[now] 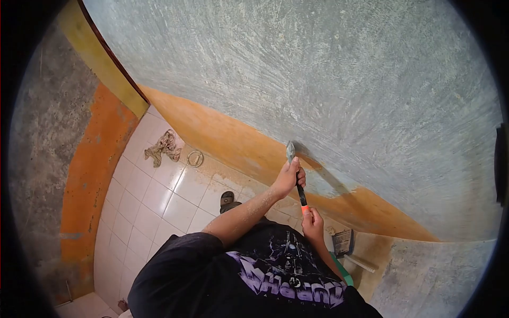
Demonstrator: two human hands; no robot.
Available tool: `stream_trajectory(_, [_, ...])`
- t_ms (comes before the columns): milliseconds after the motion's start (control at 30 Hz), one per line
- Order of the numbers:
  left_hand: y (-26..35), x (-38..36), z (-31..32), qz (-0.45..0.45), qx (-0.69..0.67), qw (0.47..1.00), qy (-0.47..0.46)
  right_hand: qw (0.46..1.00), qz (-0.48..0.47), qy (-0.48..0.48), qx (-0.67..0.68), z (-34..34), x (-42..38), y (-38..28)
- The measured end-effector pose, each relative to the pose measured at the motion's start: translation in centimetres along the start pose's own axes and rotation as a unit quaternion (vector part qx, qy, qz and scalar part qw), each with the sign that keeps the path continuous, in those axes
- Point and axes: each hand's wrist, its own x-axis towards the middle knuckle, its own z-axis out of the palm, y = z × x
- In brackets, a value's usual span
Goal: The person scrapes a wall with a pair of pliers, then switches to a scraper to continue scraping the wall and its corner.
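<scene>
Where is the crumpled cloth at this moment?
In the head view, the crumpled cloth lies on the tiled floor, left of centre, beside the round coil.

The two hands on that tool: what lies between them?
In the head view, between the left hand and right hand runs the tool's handle, black, then orange nearer the right hand.

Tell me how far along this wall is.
The grey upper wall, streaked, looks scraped. In hand is a tool, left hand near its head, right hand on its lower handle, beside the orange band's upper edge. Remaining, it seems: that orange band along the wall's foot, bar a pale patch.
</scene>
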Motion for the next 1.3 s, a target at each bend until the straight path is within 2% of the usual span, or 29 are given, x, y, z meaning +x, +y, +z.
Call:
stream_trajectory(167, [0.5, 0.3, -0.6, 0.007, 0.024, 1.0, -0.001, 0.999, -0.033, -0.006, -0.042, 0.7, 0.7, 0.4])
stream_trajectory(467, [1.3, 0.3, -0.6, 0.007, 0.018, 1.0, 0.016, 1.0, 0.002, 0.002, -0.019, 1.6, 0.4, 0.2])
stream_trajectory(567, [2.3, -0.4, -0.9, 0.019, 0.032, 0.999, 0.02, 0.997, -0.019, 0.016, -0.068, 2.8, 0.4, -0.6])
stream_trajectory(667, [2.1, -0.3, -0.7, 0.006, 0.012, 0.999, 0.037, 0.997, -0.041, 0.014, -0.062, 2.6, 0.3, -0.6])
stream_trajectory(967, [3.1, -0.2, -3.0, 0.009, 0.021, 1.0, 0.004, 0.996, -0.04, 0.022, -0.074, 4.6, 1.0, -0.3])
stream_trajectory(1300, [5.2, -0.6, -4.3, 0.01, 0.023, 1.0, 0.015, 0.992, -0.051, 0.024, -0.112, 6.8, 1.2, -2.7])
